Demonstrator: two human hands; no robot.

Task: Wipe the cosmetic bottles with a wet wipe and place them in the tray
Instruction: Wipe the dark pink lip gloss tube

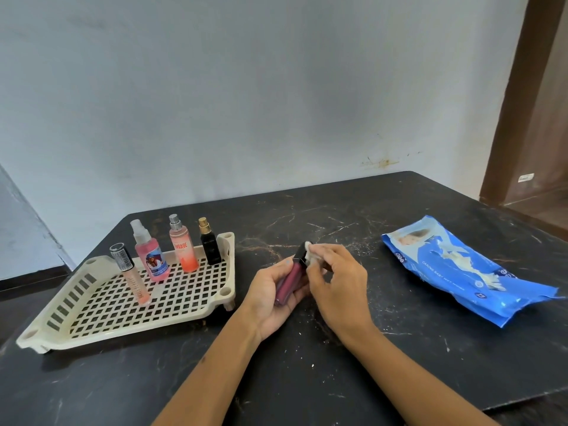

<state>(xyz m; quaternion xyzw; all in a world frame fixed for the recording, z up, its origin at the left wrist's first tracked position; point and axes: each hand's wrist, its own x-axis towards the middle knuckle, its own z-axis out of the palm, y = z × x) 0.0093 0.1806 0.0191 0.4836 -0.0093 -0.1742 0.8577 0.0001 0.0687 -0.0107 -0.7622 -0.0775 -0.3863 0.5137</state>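
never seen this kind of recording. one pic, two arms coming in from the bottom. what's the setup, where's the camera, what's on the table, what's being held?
No machine here: a person works with bare hands, and one wide-angle camera on their head looks forward and down, so the arms enter from below. The left hand holds a dark red lip gloss tube; the right hand presses a white wet wipe against its black cap. On the black marble table, left, sits a cream slotted tray with four bottles standing in it: a clear gloss tube, a pink spray, an orange spray and a small black bottle. Right lies a blue wipes pack.
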